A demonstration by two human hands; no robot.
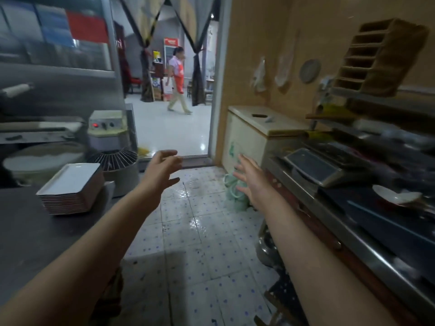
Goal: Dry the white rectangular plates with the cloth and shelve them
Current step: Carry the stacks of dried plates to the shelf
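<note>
A tall stack of white rectangular plates [70,184] sits on the dark counter [28,231] at the left, its top plate face up. My left hand [162,170] hangs in the air to the right of the stack, fingers spread and empty. Over the tiled floor, my right hand [251,182] is stretched forward, palm open, holding nothing. No cloth shows in this view.
A dough mixer [113,147] stands behind the plates. On the right runs a steel counter [353,234] with a scale [315,165] and a white dish [395,195]. A cream chest freezer [254,137] sits by the doorway, where a person [177,81] walks. Pale green buckets [235,194] stand on the wet floor.
</note>
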